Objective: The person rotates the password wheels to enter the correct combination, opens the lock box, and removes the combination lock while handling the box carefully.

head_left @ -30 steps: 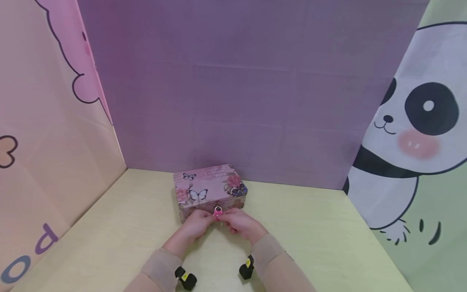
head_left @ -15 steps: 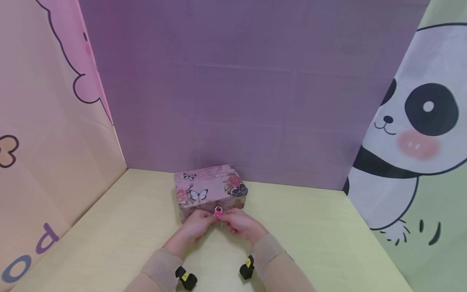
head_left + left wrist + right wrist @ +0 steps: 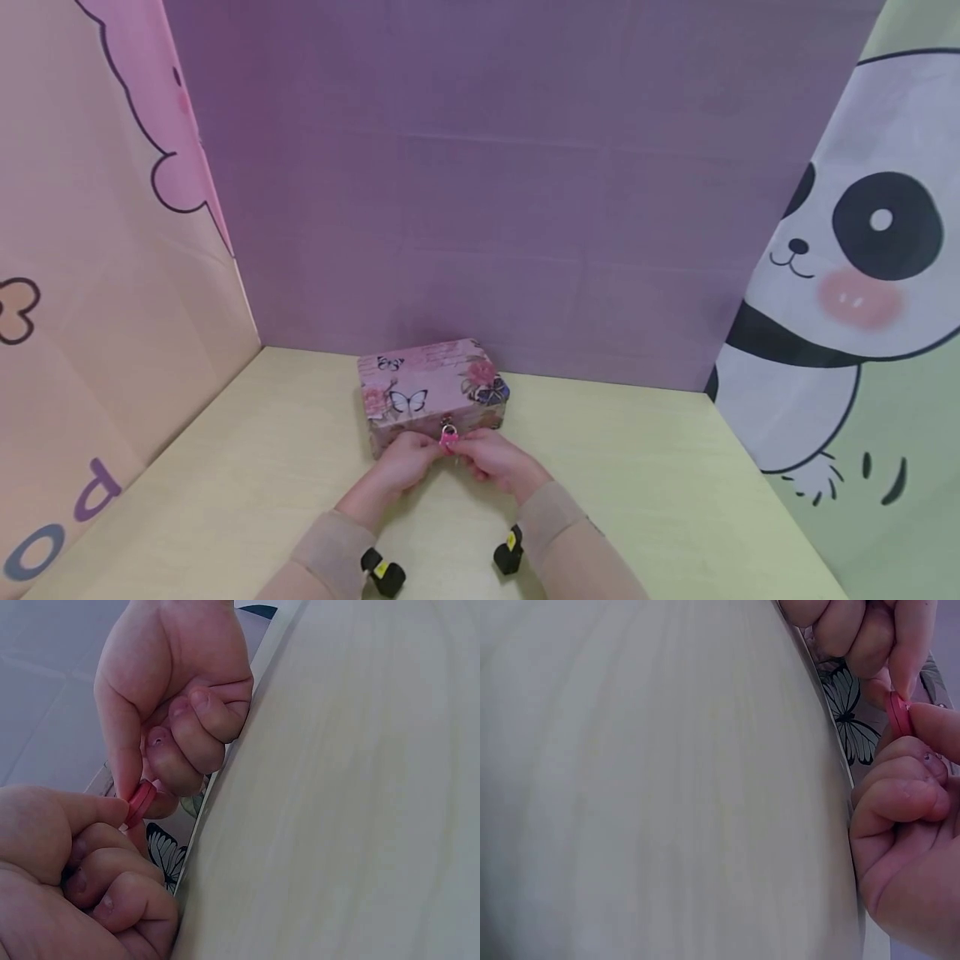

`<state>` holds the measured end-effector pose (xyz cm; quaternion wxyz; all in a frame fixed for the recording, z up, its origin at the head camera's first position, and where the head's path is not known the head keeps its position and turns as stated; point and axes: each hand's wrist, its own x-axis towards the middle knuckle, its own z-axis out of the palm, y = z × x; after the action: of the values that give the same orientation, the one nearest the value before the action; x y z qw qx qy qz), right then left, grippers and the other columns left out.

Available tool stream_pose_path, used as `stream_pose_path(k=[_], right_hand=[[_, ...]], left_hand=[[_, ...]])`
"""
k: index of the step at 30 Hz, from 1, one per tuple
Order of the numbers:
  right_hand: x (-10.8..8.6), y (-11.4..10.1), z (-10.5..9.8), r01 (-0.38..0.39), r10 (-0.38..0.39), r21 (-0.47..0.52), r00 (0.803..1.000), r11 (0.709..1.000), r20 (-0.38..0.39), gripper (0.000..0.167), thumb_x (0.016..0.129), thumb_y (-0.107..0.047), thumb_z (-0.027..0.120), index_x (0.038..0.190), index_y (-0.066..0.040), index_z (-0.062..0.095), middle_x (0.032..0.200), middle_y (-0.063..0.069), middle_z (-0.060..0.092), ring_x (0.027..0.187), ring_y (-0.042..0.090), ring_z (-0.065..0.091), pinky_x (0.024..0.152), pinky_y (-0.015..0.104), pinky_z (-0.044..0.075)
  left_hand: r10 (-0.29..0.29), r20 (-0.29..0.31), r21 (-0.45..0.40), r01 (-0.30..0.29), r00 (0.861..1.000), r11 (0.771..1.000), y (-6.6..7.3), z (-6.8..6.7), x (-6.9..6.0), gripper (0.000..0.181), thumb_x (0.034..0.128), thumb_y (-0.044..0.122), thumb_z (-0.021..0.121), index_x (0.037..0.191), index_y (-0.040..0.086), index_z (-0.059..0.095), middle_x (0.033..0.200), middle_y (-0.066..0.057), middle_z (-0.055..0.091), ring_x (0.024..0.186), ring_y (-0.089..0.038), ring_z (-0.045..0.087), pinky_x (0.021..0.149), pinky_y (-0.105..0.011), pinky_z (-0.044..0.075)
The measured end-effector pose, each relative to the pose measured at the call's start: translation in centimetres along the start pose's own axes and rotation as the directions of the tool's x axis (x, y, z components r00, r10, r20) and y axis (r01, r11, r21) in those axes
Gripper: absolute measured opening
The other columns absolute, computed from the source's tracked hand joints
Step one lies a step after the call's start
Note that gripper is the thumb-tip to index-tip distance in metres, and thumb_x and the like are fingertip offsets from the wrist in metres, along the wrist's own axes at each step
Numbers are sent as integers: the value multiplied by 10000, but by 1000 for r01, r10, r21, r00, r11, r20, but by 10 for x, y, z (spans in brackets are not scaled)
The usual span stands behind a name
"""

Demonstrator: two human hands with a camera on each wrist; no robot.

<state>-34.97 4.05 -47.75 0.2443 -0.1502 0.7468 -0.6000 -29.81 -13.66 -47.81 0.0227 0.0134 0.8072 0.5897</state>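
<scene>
At the far left, a pale pink wall hanging (image 3: 127, 317) carried a purple letter (image 3: 97, 492) and a blue round one (image 3: 35, 552) near its lower edge. Next came the left sleeve (image 3: 330, 550), a small black device (image 3: 383, 572) with a yellow mark at its wrist. The left hand (image 3: 405, 461) pinched one side of a small pink padlock (image 3: 448, 442) between thumb and forefinger, its other fingers curled in. Behind rose a closed box (image 3: 423, 390) printed with butterflies and roses, standing on the counter (image 3: 637, 475) before a purple backdrop (image 3: 495, 183). The padlock was at the box's front, shackle upward by the clasp (image 3: 447, 419); whether it passed through could not be made out. The right hand (image 3: 495, 457) pinched the padlock's other side, remaining fingers folded. Farther right were the right sleeve (image 3: 573, 529) and a printed panda (image 3: 847, 250).
</scene>
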Motion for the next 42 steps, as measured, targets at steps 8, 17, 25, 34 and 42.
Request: stream_pose_path(k=[8,17,25,34,42], right_hand=[[-1,1,0,7,-7,4,1000,1000,3,184,1011,-129,584,1008,10,704,627,-28,438,474,65,341,444,208,283],[0,1,0,7,-7,20,1000,1000,-6,189,1016,-122,589,1052,23,705,645,-28,439,478,62,338,443,205,281],[-2,1,-5,22,-22,1,1000,1000,20,217,1011,-158,613,1079,18,720,629,-34,427,483,68,331,450,214,282],[-7,-4,-24,10,-12,-91,1000,996,-15,340,987,-312,669,1119,-6,735,579,-76,353,475,71,307,451,223,280],[-18,-10,-39,5,-17,-183,998,983,-62,442,998,-358,641,1261,-4,659,631,-62,387,529,92,328,507,228,326]], left_hand=[[-6,-3,-28,6,1000,1000,-1,1,1,211,959,125,661,940,-74,728,544,80,376,438,-59,324,437,-234,271],[-9,-17,-24,9,1000,1000,0,1,1,196,949,127,664,919,-57,725,551,79,391,454,-60,340,448,-236,283],[-27,-9,-12,27,1000,1000,1,-1,-2,219,961,164,658,929,-44,718,540,79,381,422,-59,321,409,-230,268],[-5,-5,-8,5,1000,1000,0,-2,0,205,954,147,653,907,-41,721,523,76,379,423,-61,314,407,-231,265],[-25,1,-7,25,1000,1000,0,-1,0,240,960,198,676,907,-31,722,518,77,377,430,-65,317,411,-235,269]])
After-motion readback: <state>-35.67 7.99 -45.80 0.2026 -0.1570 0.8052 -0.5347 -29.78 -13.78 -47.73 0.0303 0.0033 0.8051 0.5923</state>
